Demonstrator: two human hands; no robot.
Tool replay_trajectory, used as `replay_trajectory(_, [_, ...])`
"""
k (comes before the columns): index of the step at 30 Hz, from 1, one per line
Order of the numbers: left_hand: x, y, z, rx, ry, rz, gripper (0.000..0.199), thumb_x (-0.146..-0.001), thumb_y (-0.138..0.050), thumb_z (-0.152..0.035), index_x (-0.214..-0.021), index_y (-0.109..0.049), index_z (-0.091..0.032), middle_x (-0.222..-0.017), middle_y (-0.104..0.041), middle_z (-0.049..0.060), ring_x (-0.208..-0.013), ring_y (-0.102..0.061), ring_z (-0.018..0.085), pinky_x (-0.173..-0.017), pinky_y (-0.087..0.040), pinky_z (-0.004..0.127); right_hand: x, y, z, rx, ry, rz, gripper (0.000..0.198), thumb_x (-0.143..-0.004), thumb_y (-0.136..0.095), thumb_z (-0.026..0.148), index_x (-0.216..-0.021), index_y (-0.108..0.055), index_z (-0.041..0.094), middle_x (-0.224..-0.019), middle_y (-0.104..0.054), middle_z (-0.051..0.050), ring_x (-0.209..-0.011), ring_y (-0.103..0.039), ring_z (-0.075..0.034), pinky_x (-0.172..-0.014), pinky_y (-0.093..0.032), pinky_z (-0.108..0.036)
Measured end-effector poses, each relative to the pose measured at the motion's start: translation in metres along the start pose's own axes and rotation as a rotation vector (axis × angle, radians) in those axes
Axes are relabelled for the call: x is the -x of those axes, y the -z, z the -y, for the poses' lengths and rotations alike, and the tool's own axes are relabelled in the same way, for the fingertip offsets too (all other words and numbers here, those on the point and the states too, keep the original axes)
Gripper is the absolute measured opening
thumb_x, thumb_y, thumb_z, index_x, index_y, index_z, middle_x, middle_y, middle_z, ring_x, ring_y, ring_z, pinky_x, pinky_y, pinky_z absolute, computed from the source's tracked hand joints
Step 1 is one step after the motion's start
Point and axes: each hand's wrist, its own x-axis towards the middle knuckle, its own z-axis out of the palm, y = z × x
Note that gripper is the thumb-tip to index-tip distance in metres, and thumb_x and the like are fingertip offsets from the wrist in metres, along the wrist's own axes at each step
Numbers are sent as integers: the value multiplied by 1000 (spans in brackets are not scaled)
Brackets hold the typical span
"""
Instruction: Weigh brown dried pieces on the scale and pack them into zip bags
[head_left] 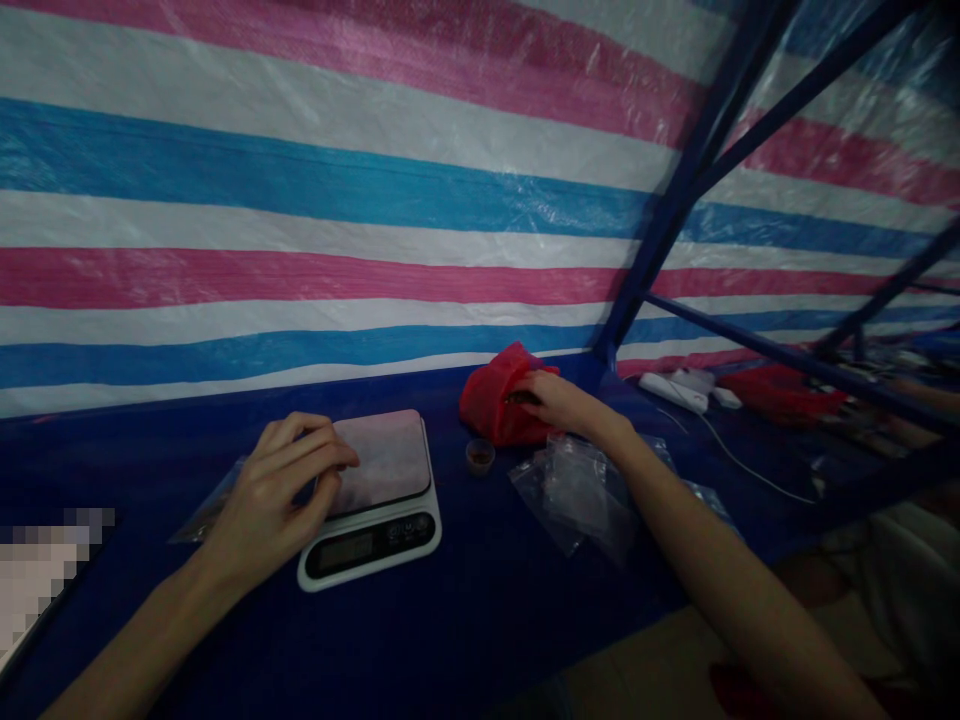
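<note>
My left hand [296,475] rests at the left side of a white kitchen scale [386,465], its bent fingers over the metal plate. The thumb and fingertips look apart, with nothing visible between them. The scale's display faces me and its digits are unreadable. My right hand [551,400] reaches into the mouth of a red plastic bag [484,405]; its fingertips are partly hidden there, near something dark. A small clear cup [480,457] with some brownish contents stands between scale and bag. Below my right wrist lie several clear zip bags [581,490].
A clear bag [210,510] with dark contents lies partly behind my left hand. Blue metal bars [660,240] rise at the right, beyond which are a white power strip [673,392], its cable and another red bag [784,392]. A striped tarp [337,190] hangs behind the blue table [480,600].
</note>
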Motion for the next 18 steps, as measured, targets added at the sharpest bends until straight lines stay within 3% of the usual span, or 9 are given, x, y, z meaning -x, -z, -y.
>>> replay_trajectory(2, [0,-1,1,-2,7,-1,19,-87,-53,-13,-90,-70,-21,-89,-72,4,-97,-59,25,-83,-44,40,-2,-6,-4,-42,44,46,33,-85,-66,6,-115,-74,16,-116,-75,-12,-110,-69,-22,-100,-50,-34])
replay_trajectory(6, [1,-1,0,-2,27,12,19,-87,-52,-16,-88,-70,-21,-88,-72,5,-96,-60,25,-84,-45,40,-4,-10,-3,-47,17,28,32,-82,-65,1,-109,-75,15,-113,-76,-13,-109,-69,-23,-100,-50,-35])
replay_trajectory(12, [-2,-1,-3,-14,19,8,20,-87,-51,-15,-86,-70,-21,-86,-72,5,-93,-60,24,-82,-46,40,-4,3,6,-6,70,-122,25,-89,-58,5,-102,-76,16,-114,-74,-11,-108,-67,-24,-99,-48,-36])
replay_trajectory(18, [-3,0,-4,-14,-2,4,18,-87,-52,-15,-86,-69,-21,-85,-72,4,-93,-60,24,-81,-44,40,10,35,22,-97,27,-399,17,-93,-62,16,-100,-77,19,-102,-73,-8,-95,-67,-23,-90,-49,-37])
